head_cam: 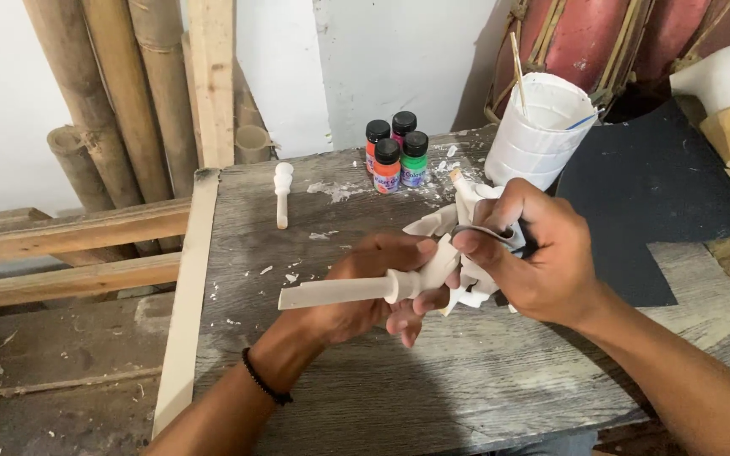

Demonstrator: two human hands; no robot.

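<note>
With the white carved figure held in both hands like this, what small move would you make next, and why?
Probably a short rub of the grey sandpaper strip along the figure. The right hand presses the strip against the carving's upper part, while the left hand grips its handle-like shaft and steadies it over the table. The paint bottles are capped, so smoothing seems to come first.

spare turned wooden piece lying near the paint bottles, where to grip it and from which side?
Grip the small turned wooden piece across its slim straight shaft, coming from above. It lies flat on the table, knobbed end toward the wall, with bare wood on both sides, so fingers can close left and right. The rounded knob would likely slip. Both the left hand and right hand are occupied.
</note>
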